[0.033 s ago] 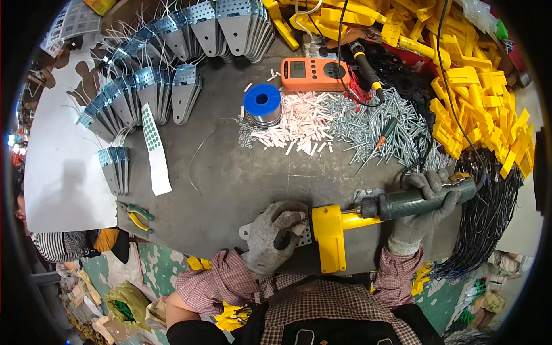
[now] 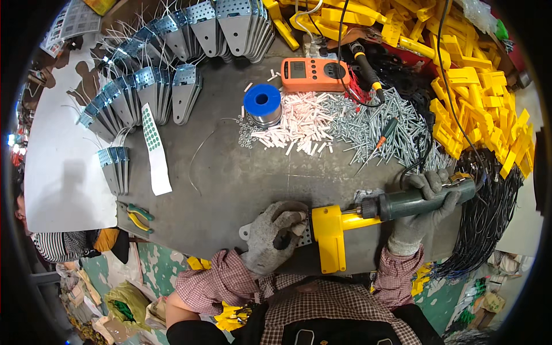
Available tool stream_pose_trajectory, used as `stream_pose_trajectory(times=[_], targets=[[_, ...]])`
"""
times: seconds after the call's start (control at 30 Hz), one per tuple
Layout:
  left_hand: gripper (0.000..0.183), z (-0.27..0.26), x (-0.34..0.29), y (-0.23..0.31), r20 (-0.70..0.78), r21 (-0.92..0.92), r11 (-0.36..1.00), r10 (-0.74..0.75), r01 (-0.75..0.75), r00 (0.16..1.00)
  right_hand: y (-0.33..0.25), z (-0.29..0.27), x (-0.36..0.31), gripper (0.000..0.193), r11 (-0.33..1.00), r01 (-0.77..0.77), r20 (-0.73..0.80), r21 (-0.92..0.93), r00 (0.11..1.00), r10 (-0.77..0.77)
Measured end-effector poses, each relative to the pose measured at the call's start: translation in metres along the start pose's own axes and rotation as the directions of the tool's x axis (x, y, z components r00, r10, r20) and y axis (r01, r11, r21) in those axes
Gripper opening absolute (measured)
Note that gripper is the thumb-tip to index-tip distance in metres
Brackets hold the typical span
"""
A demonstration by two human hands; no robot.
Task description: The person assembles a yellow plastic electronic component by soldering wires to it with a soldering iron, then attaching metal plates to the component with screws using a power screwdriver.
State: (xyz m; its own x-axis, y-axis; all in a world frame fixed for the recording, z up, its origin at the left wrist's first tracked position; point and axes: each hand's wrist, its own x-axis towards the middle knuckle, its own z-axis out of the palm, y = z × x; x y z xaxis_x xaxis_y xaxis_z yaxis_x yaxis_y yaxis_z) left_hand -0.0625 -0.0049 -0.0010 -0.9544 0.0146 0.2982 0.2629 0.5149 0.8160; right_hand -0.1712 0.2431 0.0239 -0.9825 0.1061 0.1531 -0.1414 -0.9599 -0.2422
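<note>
My left hand (image 2: 276, 236), in a grey glove, curls its fingers round a grey metal plate (image 2: 245, 232). The plate's rounded end sticks out on the left, and a perforated part (image 2: 305, 237) shows beside the fingers; the rest is hidden under the glove. Right against that hand is a T-shaped yellow plastic handle (image 2: 329, 238), near the table's front edge. My right hand (image 2: 428, 201), also gloved, grips a dark green electric screwdriver (image 2: 408, 202) lying nearly level. Its bit points left at the yellow handle's crosspiece; whether it meets a screw cannot be made out.
Screws (image 2: 374, 129), pale sleeves (image 2: 302, 118), a solder spool (image 2: 262, 103) and an orange multimeter (image 2: 313, 75) lie beyond my hands. Yellow handles (image 2: 483, 98) pile up at right above black cables (image 2: 483, 218). Metal plates (image 2: 187, 92) stand at far left, pliers (image 2: 138, 218) nearer.
</note>
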Motion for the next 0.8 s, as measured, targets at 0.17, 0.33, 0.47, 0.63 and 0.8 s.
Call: stream_pose_trajectory(times=[0.17,0.33,0.47,0.63,0.8], targets=[[0.022,-0.002,0.000,-0.002,0.006,-0.037,0.999,-0.012,0.013,1.000,0.001,0.001,0.000,0.033,1.000,-0.009,0.003,0.026,1.000,0.009],[0.025,-0.003,-0.002,-0.002,0.045,-0.015,1.000,-0.017,0.017,0.999,0.000,0.000,0.000,0.035,1.000,-0.012,0.020,0.006,1.000,0.012],[0.027,0.001,-0.002,-0.003,0.034,-0.021,1.000,0.020,-0.019,0.999,-0.001,-0.003,-0.002,0.032,0.998,-0.014,0.063,0.057,0.998,0.011],[0.023,-0.005,-0.001,0.002,0.064,-0.258,0.944,-0.195,0.205,0.979,0.005,0.009,0.000,0.031,0.996,0.003,-0.150,-0.089,0.989,-0.016],[0.023,-0.071,0.067,-0.047,-0.163,0.601,0.779,-0.101,0.180,0.981,-0.019,0.000,-0.008,0.036,0.987,0.083,-0.060,-0.141,0.994,-0.092]])
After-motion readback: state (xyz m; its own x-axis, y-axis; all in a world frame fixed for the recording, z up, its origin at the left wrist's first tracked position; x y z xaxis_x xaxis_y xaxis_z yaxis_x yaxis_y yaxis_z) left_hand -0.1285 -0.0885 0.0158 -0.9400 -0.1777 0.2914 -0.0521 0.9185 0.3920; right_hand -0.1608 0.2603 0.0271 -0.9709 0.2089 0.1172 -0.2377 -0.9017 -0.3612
